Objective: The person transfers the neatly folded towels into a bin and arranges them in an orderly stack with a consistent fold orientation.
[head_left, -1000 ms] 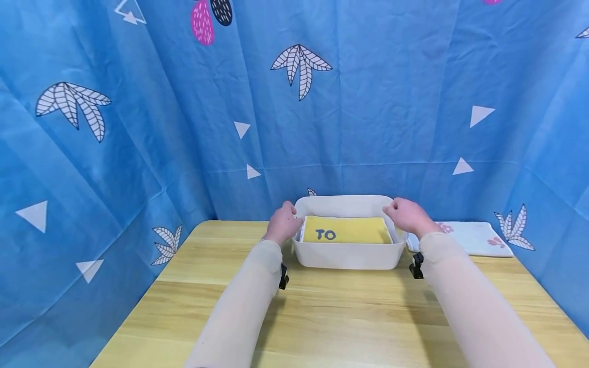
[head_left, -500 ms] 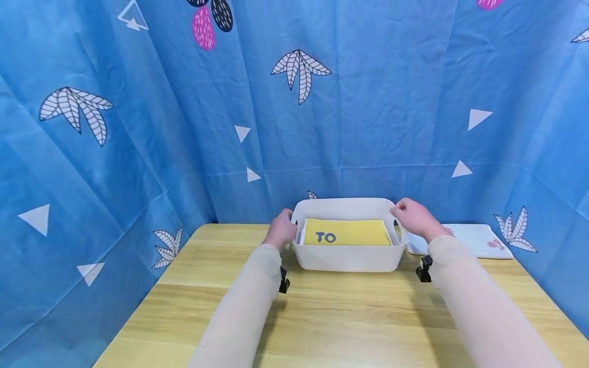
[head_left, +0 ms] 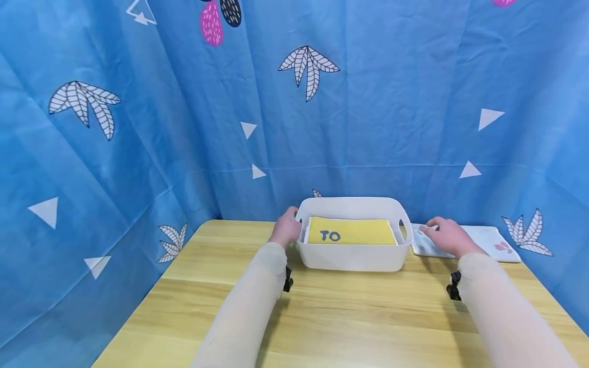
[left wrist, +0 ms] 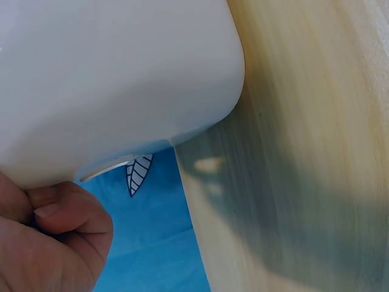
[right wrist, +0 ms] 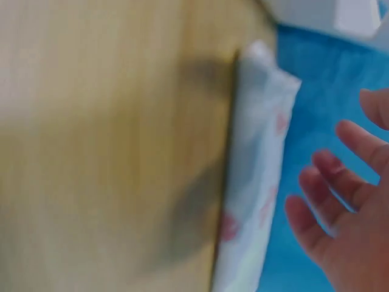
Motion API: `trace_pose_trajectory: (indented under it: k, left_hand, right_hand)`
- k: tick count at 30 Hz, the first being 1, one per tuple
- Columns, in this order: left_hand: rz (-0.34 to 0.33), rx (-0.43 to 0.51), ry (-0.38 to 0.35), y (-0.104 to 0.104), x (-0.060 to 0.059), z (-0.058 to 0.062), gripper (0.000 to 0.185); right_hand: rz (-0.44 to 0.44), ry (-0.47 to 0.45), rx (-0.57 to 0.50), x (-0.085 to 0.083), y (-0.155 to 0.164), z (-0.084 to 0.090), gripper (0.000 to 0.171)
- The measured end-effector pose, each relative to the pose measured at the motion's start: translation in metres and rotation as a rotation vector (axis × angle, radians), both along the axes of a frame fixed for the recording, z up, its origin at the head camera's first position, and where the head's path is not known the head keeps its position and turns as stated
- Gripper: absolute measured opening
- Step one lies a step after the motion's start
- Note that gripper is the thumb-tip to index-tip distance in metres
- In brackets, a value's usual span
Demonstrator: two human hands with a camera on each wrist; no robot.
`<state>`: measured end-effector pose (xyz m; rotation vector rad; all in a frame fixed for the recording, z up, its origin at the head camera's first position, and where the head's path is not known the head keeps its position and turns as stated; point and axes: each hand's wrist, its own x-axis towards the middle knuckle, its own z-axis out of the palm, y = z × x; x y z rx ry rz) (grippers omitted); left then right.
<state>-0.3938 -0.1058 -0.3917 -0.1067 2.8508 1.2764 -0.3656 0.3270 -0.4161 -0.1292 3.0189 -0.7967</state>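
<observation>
A white plastic basket [head_left: 349, 258] with cut-out end handles stands at the back of the table, a folded yellow cloth [head_left: 363, 232] lettered "TO" lying inside. At the basket's left end, my left hand [head_left: 286, 226] grips the rim by the handle; the left wrist view shows thumb and finger [left wrist: 76, 213] curled at its edge. My right hand [head_left: 448, 236] is apart from the basket, over a folded white towel [head_left: 490, 240] with pink flower prints. In the right wrist view the fingers [right wrist: 307, 222] are spread, holding nothing, beside the blurred towel [right wrist: 255, 164].
A blue curtain [head_left: 391, 112] with leaf and triangle prints hangs close behind the basket and along both sides. The wooden table [head_left: 368, 317] extends toward me. Each wrist carries a small black camera mount [head_left: 454, 286].
My right hand has let go of the basket's right end and moved right, over the white towel. The left hand stays at the basket's left end.
</observation>
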Motion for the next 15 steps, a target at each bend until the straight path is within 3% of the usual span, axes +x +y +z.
trace_pose_trajectory:
  k: [6,15]
  left_hand:
    - [0.011,-0.004,-0.017,0.002,-0.001,-0.002,0.045]
    - [0.03,-0.039,-0.004,0.005,-0.004,-0.003,0.044]
  right_hand:
    - [-0.048,-0.035,0.109,0.003,0.017,-0.014,0.068]
    - [-0.054,-0.216,0.152,0.004,0.027,-0.02,0.095]
